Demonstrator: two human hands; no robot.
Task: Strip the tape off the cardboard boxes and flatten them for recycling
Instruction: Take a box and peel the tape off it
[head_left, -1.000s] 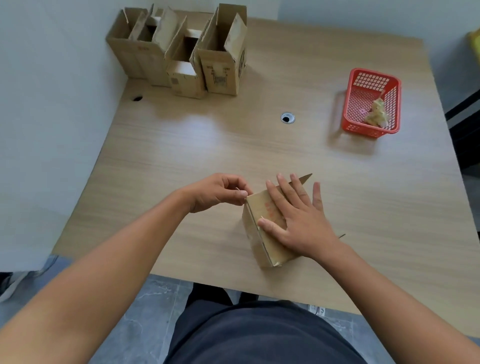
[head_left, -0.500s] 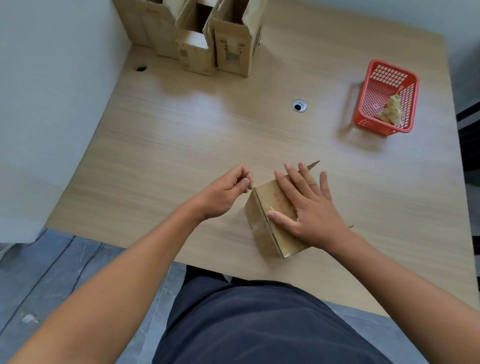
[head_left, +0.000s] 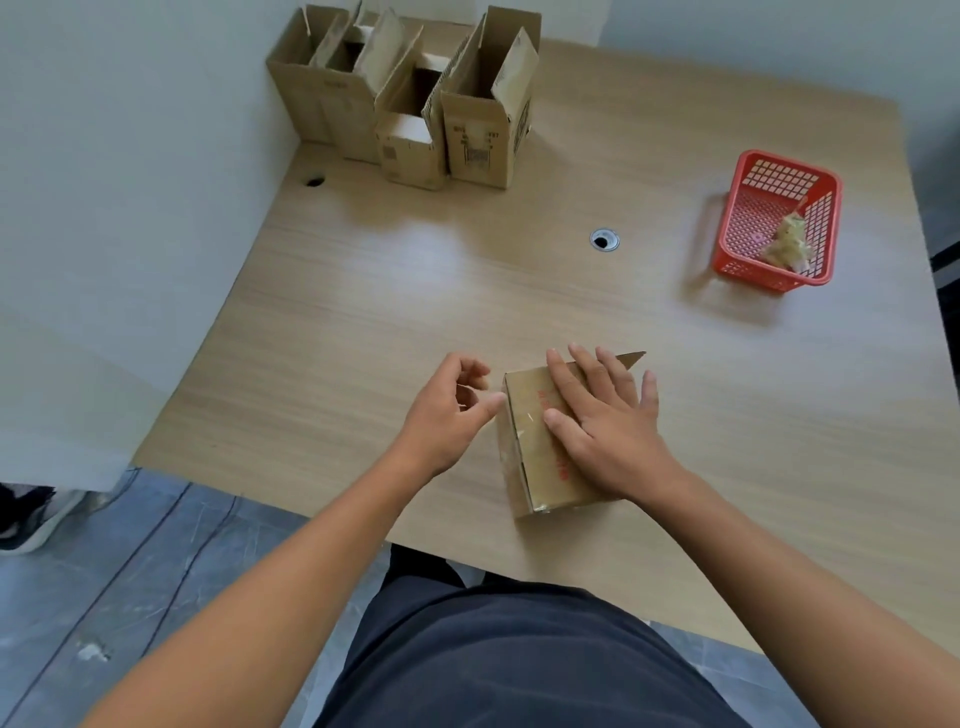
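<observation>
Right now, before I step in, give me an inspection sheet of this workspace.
Surface: wooden table with a grommet and a second hole near the wall.
Job's things: closed box at the near edge, shiny strips on it that look like tape; open boxes upright in the far left corner.
Clutter: red basket far right, holding a crumpled wad.
Grippers: right hand flat on the box top; left hand curled at the box's left edge, cannot tell if it pinches tape.
Cables: thin dark lines on the floor; cable or crack unclear.
Surroundings: white wall left; shoe at the left edge.
</observation>
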